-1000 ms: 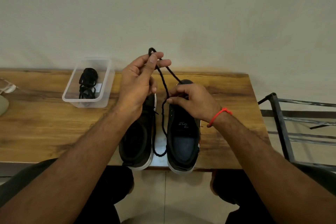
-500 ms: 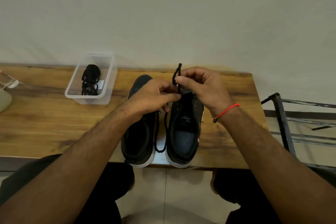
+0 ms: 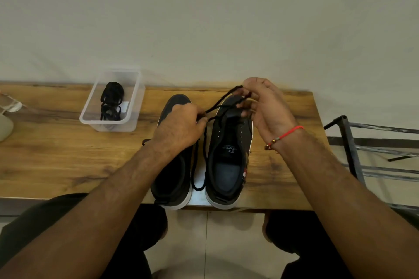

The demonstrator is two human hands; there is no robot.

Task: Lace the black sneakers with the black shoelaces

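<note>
Two black sneakers with white soles stand side by side on the wooden table, toes pointing away: the left sneaker (image 3: 174, 172) and the right sneaker (image 3: 229, 161). A black shoelace (image 3: 223, 101) runs between my hands above the right sneaker's toe, and its slack hangs in a loop between the shoes (image 3: 199, 165). My left hand (image 3: 179, 127) pinches the lace over the left sneaker. My right hand (image 3: 263, 106) pinches the lace's far end above the right sneaker's front eyelets. Whether the lace passes through an eyelet is hidden by my fingers.
A clear plastic box (image 3: 133, 106) at the back left holds another coiled black shoelace (image 3: 112, 102). A pale object (image 3: 4, 124) sits at the table's left edge. A dark metal rack (image 3: 371, 147) stands to the right of the table (image 3: 56, 154).
My left hand came down from holding the lace high and now sits low over the left sneaker. My right hand rose and moved right, stretching the lace between both hands.
</note>
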